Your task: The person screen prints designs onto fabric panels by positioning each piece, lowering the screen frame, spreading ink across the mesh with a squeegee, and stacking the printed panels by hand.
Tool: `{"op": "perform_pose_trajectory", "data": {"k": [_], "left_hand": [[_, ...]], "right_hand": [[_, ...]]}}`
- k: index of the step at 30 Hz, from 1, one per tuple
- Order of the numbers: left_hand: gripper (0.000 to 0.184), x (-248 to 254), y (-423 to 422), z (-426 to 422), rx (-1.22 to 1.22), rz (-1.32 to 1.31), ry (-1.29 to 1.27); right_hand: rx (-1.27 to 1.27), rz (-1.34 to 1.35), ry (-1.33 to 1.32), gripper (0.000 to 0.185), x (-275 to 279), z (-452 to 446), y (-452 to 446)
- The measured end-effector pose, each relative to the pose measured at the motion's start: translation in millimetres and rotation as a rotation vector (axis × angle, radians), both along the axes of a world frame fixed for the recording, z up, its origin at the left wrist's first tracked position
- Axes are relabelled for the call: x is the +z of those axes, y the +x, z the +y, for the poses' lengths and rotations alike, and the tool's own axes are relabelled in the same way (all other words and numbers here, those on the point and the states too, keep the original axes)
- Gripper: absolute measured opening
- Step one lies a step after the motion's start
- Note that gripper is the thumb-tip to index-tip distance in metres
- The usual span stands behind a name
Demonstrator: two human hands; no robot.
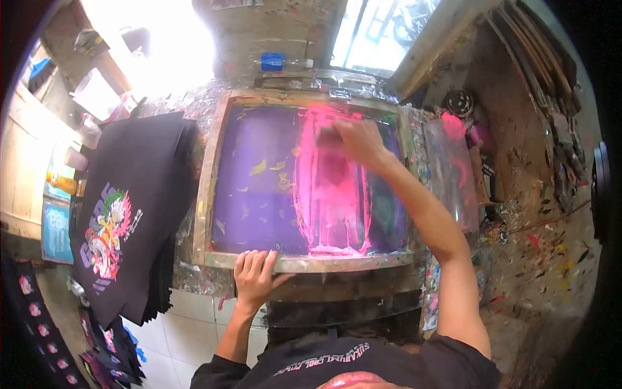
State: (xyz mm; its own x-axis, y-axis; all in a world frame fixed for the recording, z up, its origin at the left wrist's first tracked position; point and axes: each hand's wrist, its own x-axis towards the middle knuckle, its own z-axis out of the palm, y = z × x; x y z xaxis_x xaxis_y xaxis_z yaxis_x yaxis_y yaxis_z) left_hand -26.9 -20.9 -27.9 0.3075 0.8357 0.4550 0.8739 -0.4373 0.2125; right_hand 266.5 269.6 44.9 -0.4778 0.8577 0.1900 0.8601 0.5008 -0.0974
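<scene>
My left grip (255, 272) lies unclenched on the near rail of the frame (350, 263); I'd press evenly there. Ahead and rightward, pink ink (340, 207) streaks the screen (256, 194), where my right grip (361, 140) clasps a blurred dark tool (329, 137), best kept level.

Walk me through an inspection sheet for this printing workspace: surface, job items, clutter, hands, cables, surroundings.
Surface: worktop spattered and stained.
Job's things: framed screen lies on the worktop, pink ink smeared down its middle; printed black fabric pieces stacked beside it, on the left.
Clutter: bottle with a blue label lying beyond the screen; yellow bottle beyond the stack's left side.
Grippers: bare hands; left hand on the frame's near edge, right hand over the screen, gripping a dark tool, blurred.
Cables: nothing seen.
Surroundings: pale tiled floor at lower left; bright glare beyond the worktop.
</scene>
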Motion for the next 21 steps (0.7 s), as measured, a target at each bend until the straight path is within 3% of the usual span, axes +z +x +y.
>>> {"op": "perform_pose_trajectory", "data": {"k": [1, 3, 9, 14, 16, 19, 21], "left_hand": [[0.061, 0, 0, 0, 0.003, -0.008, 0.011], [0.064, -2, 0, 0, 0.006, -0.007, 0.000], [0.062, -4, -2, -4, 0.023, 0.041, -0.074], [0.062, -7, -1, -2, 0.004, 0.033, -0.082], [0.071, -13, -3, -4, 0.028, 0.051, -0.039], [0.060, 8, 0, -3, -0.016, -0.004, -0.096], [0.053, 31, 7, -1, -0.023, -0.071, -0.144]], "right_hand": [[-0.012, 0.013, 0.178, 0.054, -13, 27, 2], [-0.114, -0.085, 0.052, 0.050, 19, 45, -4], [-0.004, -0.083, -0.017, 0.057, 1, 54, 15], [0.005, -0.073, -0.114, 0.052, 8, -55, 9], [0.067, 0.055, -0.129, 0.046, 1, -104, 5], [0.096, 0.185, -0.155, 0.036, 8, -178, -5], [0.100, 0.017, -0.020, 0.031, -7, -220, -8]]}}
